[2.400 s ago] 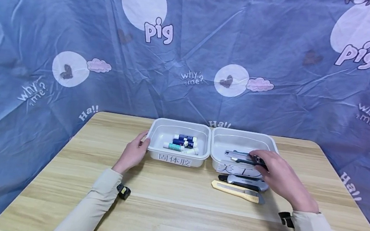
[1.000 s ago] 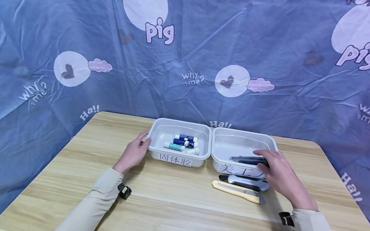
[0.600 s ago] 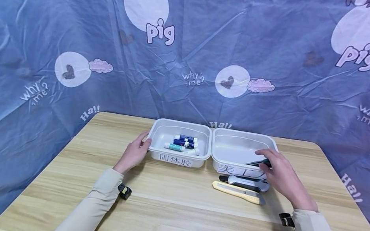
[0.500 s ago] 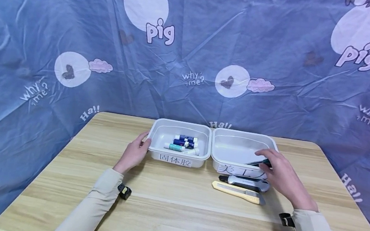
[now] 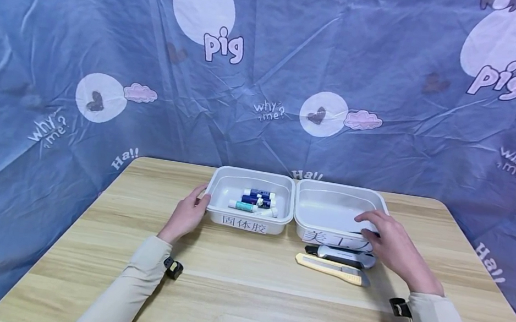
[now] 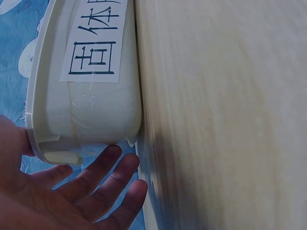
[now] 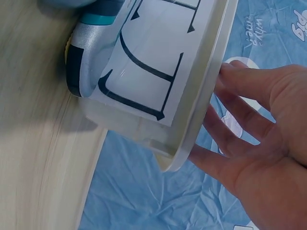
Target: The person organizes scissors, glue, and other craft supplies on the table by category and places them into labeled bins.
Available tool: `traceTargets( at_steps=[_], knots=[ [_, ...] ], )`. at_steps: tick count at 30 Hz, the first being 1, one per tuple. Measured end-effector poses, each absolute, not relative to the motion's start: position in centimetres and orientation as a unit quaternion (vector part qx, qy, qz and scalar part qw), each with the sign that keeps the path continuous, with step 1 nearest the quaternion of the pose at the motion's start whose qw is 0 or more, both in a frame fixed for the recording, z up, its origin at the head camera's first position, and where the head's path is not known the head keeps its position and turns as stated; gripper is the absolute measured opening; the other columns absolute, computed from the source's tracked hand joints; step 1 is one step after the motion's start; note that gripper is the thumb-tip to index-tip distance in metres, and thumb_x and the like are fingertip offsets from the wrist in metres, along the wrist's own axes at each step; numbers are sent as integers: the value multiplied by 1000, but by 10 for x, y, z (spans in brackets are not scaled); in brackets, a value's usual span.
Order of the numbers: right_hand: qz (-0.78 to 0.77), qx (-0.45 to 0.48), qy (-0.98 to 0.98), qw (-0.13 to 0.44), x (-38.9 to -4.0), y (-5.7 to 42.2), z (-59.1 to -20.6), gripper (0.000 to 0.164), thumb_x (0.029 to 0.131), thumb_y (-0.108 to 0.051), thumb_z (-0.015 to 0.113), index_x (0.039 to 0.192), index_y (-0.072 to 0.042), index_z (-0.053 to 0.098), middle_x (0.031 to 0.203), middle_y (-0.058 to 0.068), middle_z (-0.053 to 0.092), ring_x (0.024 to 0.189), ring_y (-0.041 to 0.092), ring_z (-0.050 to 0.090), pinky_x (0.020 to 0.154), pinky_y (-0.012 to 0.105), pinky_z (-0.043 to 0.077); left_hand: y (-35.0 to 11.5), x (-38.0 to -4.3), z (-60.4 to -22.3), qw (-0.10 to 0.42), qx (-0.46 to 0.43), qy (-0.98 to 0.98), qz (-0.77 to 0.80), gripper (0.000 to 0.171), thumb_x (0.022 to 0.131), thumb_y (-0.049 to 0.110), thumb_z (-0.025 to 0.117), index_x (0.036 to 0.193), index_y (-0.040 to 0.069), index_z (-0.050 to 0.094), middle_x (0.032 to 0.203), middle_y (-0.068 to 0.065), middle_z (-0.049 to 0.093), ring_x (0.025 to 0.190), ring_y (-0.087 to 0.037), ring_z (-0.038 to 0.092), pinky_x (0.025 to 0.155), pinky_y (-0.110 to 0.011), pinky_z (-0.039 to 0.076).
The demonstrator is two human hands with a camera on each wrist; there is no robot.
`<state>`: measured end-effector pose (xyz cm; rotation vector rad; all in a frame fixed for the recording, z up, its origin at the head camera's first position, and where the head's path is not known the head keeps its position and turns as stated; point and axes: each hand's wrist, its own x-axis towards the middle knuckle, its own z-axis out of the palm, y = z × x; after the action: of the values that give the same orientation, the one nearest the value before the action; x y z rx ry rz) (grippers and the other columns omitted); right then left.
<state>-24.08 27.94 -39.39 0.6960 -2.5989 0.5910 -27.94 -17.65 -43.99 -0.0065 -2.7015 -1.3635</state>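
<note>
At the back of the table, my left hand (image 5: 187,213) touches the left end of a white plastic box (image 5: 255,176). In the left wrist view, its thumb is at the rim and its relaxed fingers (image 6: 103,191) are spread beside the wall. Several glue sticks (image 5: 243,205) lie inside. My right hand (image 5: 392,247) reaches over the right-hand white box (image 5: 341,189), fingers loosely bent and nothing visible between them. Only a dark sliver of a cutter shows by its thumb; the front wall hides the rest. A grey-and-black utility knife (image 5: 341,255) and a yellow utility knife (image 5: 329,268) lie in front.
Both boxes stand side by side near the table's (image 5: 235,313) back edge, with paper labels (image 5: 243,224) on their fronts. A blue patterned cloth (image 5: 272,63) hangs behind. In the right wrist view, the silver knife (image 7: 93,52) lies close against the labelled box.
My right hand has lowered a dark cutter into the right box and let go of it; the cutter has sunk almost out of sight. The left hand has stayed at its box.
</note>
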Motion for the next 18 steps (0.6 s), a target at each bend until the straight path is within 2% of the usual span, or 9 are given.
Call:
traceTargets(
  at_steps=[10, 18],
  knots=[
    [204, 256, -922, 204, -239, 279, -394, 33, 82, 9, 69, 112, -3, 66, 107, 10, 68, 95, 26, 64, 78, 42, 47, -177, -281, -442, 55, -7, -890, -452, 47, 104, 39, 39, 147, 21, 42, 100, -12, 70, 88, -22, 63, 77, -34, 47],
    [194, 273, -918, 213, -232, 276, -389, 31, 83, 7, 70, 112, -3, 66, 105, 7, 68, 96, 25, 64, 80, 43, 48, -177, -280, -440, 56, -3, -891, -451, 47, 104, 40, 40, 147, 21, 43, 98, -12, 69, 87, -22, 63, 77, -35, 47]
  ],
)
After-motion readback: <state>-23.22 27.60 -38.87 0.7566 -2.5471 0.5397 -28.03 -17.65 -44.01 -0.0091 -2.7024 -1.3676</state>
